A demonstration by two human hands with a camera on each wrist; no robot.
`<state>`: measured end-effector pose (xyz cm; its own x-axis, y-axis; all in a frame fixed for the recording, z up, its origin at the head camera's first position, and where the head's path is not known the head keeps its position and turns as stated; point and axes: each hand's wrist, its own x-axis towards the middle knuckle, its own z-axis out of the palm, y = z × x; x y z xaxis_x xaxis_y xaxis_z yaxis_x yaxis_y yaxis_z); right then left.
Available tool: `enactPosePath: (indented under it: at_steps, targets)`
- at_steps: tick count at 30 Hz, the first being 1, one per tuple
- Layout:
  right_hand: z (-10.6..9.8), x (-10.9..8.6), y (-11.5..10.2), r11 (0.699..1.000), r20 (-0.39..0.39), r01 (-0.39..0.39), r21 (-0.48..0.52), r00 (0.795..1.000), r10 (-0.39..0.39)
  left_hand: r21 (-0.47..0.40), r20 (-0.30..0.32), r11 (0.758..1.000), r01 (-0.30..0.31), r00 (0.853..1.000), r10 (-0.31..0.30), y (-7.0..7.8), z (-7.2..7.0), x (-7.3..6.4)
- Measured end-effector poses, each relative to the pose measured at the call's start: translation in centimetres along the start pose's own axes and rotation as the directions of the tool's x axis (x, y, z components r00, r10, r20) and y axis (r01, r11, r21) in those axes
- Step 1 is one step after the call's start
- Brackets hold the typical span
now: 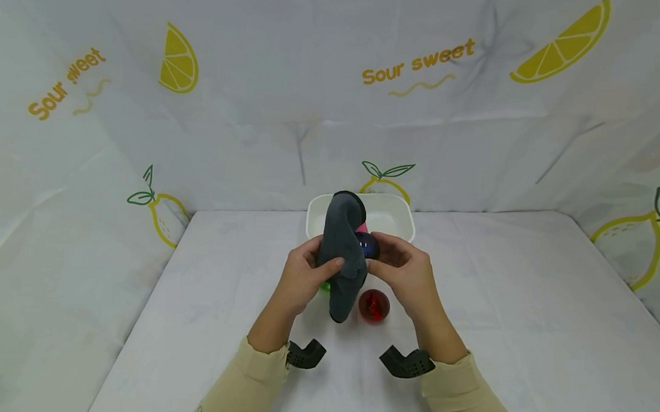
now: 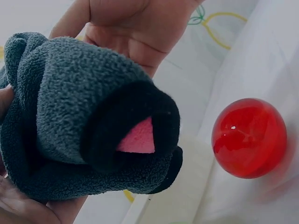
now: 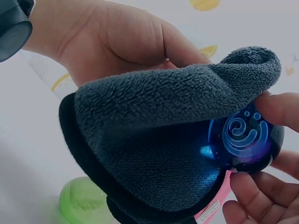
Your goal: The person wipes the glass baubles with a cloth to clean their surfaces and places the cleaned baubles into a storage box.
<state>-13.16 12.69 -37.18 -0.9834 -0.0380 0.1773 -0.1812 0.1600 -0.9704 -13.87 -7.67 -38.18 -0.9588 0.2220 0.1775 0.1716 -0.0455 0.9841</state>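
Note:
My left hand (image 1: 295,281) grips a grey-blue fleecy cloth (image 1: 342,237) with black edging, the thumb pressed on its near face. The cloth is folded and hangs in a curve. My right hand (image 1: 412,276) pinches a dark blue glossy ball (image 3: 245,137) between thumb and fingers, at the cloth's right side. White swirl lines and dots mark the ball, and the cloth wraps partly around it. In the left wrist view, a pink piece (image 2: 140,137) shows through the cloth's black-edged fold.
A clear red ball (image 1: 374,305) rests on the white table just below the hands. Behind the cloth lies a green ball (image 3: 81,203), mostly hidden in the head view. A white tray (image 1: 398,218) stands at the back, partly covered by the cloth.

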Motion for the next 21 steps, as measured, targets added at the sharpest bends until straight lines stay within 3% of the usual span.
enactPosePath:
  at_steps: [9, 16, 21]
  targets:
    - [0.13, -0.04, -0.2, 0.998, -0.014, -0.069, -0.008, 0.998, 0.069, 0.015, 0.03, 1.0, -0.011, 1.0, 0.01, -0.48, -0.22, -0.02]
    - [0.22, -0.05, -0.12, 0.997, -0.017, -0.067, -0.032, 0.998, 0.066, 0.064, 0.051, 0.998, -0.021, 0.999, 0.018, -0.35, -0.09, -0.12]
    - [0.27, 0.07, -0.35, 0.991, -0.002, -0.134, -0.019, 0.991, 0.134, 0.083, 0.064, 0.996, -0.043, 0.997, 0.038, -0.26, -0.05, -0.11]
